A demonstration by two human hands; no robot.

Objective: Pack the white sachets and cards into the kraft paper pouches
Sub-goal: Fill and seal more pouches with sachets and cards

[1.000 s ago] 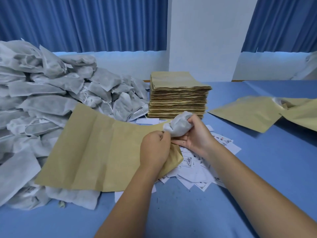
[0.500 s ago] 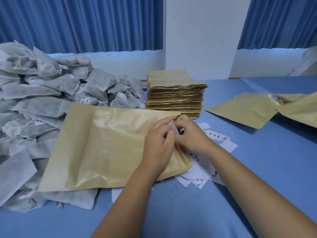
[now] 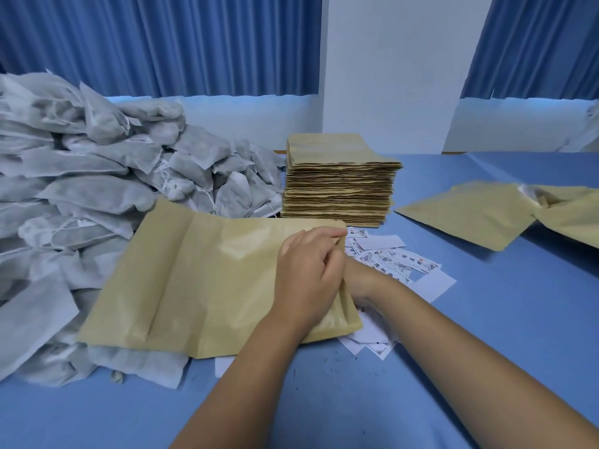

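Sachets [image 3: 97, 176] of white fabric lie heaped across the left side of the blue table [image 3: 486, 335] in the head view, some with strings showing. A kraft pouch [image 3: 207, 280] lies partly on the near edge of that heap, with its mouth turned to the right. The left hand [image 3: 308, 273] grips the upper lip of the mouth, with its fingers curled over the edge. The right hand [image 3: 358, 278] is pushed into the opening up to the wrist. Its fingers are hidden by the paper, so their state cannot be told.

Printed cards [image 3: 398, 264] are scattered on the table just right of the pouch, some tucked under it. Behind them stands a stack of flat pouches [image 3: 340, 186]. Two more pouches [image 3: 470, 212] lie well apart at the right edge, one with white showing at its mouth. Blue curtains [image 3: 162, 43] hang behind.
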